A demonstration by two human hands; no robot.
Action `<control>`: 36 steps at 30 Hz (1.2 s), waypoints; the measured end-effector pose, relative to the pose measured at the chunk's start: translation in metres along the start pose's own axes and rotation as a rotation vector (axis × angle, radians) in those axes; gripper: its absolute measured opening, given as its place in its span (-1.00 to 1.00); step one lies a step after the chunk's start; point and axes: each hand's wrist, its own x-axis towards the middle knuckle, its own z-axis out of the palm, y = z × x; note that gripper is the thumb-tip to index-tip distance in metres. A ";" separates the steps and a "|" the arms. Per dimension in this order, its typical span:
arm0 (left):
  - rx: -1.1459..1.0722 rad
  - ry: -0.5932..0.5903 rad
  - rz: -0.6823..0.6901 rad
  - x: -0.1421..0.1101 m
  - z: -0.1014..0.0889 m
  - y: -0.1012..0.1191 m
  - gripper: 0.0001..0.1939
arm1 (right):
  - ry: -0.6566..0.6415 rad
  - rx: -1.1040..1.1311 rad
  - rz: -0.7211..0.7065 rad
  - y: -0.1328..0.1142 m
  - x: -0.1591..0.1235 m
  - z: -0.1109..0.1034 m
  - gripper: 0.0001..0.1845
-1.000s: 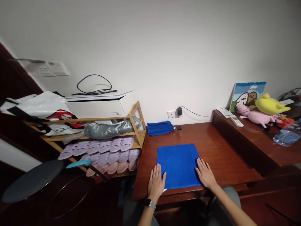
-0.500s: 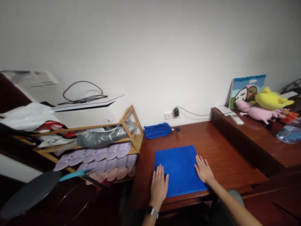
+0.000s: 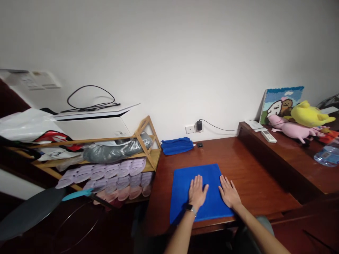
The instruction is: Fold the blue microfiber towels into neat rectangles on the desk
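Observation:
A blue cloth lies spread flat near the front edge of the wooden desk. Over the middle of the cloth is my left hand, palm down with fingers stretched out, a watch on its wrist. My right hand rests flat at the cloth's right edge, fingers extended and thumb apart. Neither hand grips anything. A second blue cloth, folded or bunched, sits at the back left of the desk by the wall.
On the left, a wooden rack holds rows of slippers and a white box. A raised ledge at right bears a remote, plush toys and a water bottle. A black charger is plugged into the wall.
My left hand has moved right, from the cloth's left edge to its middle. The cloth's lower left corner now lies further left. My right hand stays at the right edge.

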 end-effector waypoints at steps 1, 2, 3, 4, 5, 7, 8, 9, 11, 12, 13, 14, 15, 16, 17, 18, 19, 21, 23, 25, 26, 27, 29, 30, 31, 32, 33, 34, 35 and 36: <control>0.029 0.014 -0.075 -0.005 -0.007 -0.024 -0.26 | 0.000 0.003 0.004 -0.001 0.000 -0.001 -0.24; 0.056 0.027 -0.141 -0.010 -0.013 -0.048 -0.27 | -0.001 0.003 0.005 -0.001 -0.001 -0.002 -0.23; 0.078 0.043 -0.185 -0.015 -0.018 -0.069 -0.28 | -0.004 0.000 0.006 -0.002 -0.001 -0.002 -0.23; 0.093 0.062 -0.208 -0.019 -0.021 -0.086 -0.29 | -0.008 -0.007 0.010 -0.002 -0.001 -0.002 -0.23; 0.102 0.082 -0.215 -0.023 -0.022 -0.100 -0.29 | -0.014 -0.017 0.014 -0.003 -0.002 -0.002 -0.23; 0.106 0.122 -0.207 -0.028 -0.021 -0.114 -0.30 | -0.033 -0.042 0.027 -0.004 -0.002 -0.002 -0.24; 0.103 0.138 -0.202 -0.029 -0.019 -0.116 -0.29 | -0.049 -0.054 0.035 -0.004 -0.001 -0.002 -0.24; 0.100 0.151 -0.200 -0.030 -0.018 -0.116 -0.28 | -0.062 -0.062 0.044 -0.005 0.001 -0.003 -0.24; 0.096 0.164 -0.202 -0.030 -0.016 -0.113 -0.28 | -0.060 -0.067 0.045 -0.009 0.008 -0.008 -0.24; 0.096 0.165 -0.203 -0.030 -0.016 -0.111 -0.28 | -0.044 -0.065 0.034 -0.011 0.014 -0.011 -0.25; 0.097 0.164 -0.203 -0.030 -0.017 -0.110 -0.28 | -0.023 -0.061 0.017 -0.014 0.022 -0.016 -0.25; 0.098 0.163 -0.203 -0.030 -0.018 -0.109 -0.28 | -0.005 -0.055 -0.001 -0.018 0.030 -0.021 -0.26; 0.098 0.161 -0.203 -0.030 -0.019 -0.108 -0.28 | 0.002 -0.048 -0.014 -0.021 0.040 -0.025 -0.26; 0.100 0.162 -0.203 -0.030 -0.020 -0.108 -0.28 | -0.003 -0.040 -0.018 -0.025 0.050 -0.029 -0.26; 0.101 0.163 -0.204 -0.030 -0.020 -0.108 -0.28 | -0.021 -0.033 -0.010 -0.027 0.059 -0.031 -0.25; 0.103 0.166 -0.203 -0.030 -0.020 -0.109 -0.29 | -0.043 -0.030 0.005 -0.029 0.068 -0.031 -0.25; 0.106 0.169 -0.201 -0.031 -0.019 -0.110 -0.29 | -0.056 -0.029 0.025 -0.030 0.076 -0.029 -0.24; 0.115 0.176 -0.195 -0.032 -0.017 -0.112 -0.30 | -0.048 -0.030 0.055 -0.029 0.086 -0.022 -0.24; 0.129 0.180 -0.190 -0.033 -0.015 -0.116 -0.30 | -0.008 -0.019 0.053 -0.025 0.091 -0.012 -0.23; 0.150 0.182 -0.188 -0.035 -0.015 -0.119 -0.30 | 0.017 -0.004 0.038 -0.022 0.092 -0.005 -0.23; 0.162 0.179 -0.181 -0.035 -0.016 -0.120 -0.30 | 0.019 0.001 0.034 -0.021 0.092 -0.002 -0.23; 0.171 0.174 -0.166 -0.034 -0.018 -0.118 -0.30 | 0.018 0.005 0.033 -0.020 0.091 -0.001 -0.23; 0.171 0.166 -0.110 -0.026 -0.021 -0.106 -0.32 | 0.020 0.013 0.031 -0.020 0.091 -0.001 -0.23; 0.160 0.161 -0.066 -0.019 -0.022 -0.094 -0.34 | 0.022 0.018 0.029 -0.020 0.091 -0.002 -0.23; 0.140 0.155 -0.015 -0.009 -0.022 -0.079 -0.35 | 0.024 0.023 0.024 -0.020 0.091 -0.002 -0.23; 0.114 0.144 0.038 0.003 -0.020 -0.060 -0.35 | 0.025 0.026 0.023 -0.020 0.092 -0.002 -0.24; 0.082 0.128 0.089 0.016 -0.018 -0.040 -0.35 | 0.025 0.027 0.022 -0.019 0.092 -0.002 -0.24; 0.047 0.104 0.133 0.030 -0.013 -0.018 -0.35 | 0.024 0.024 0.019 -0.018 0.092 -0.001 -0.25; 0.009 0.077 0.162 0.044 -0.008 0.003 -0.34 | 0.020 0.019 0.014 -0.017 0.092 -0.001 -0.25; -0.026 0.044 0.178 0.057 -0.003 0.021 -0.33 | 0.016 0.013 0.007 -0.016 0.092 0.000 -0.25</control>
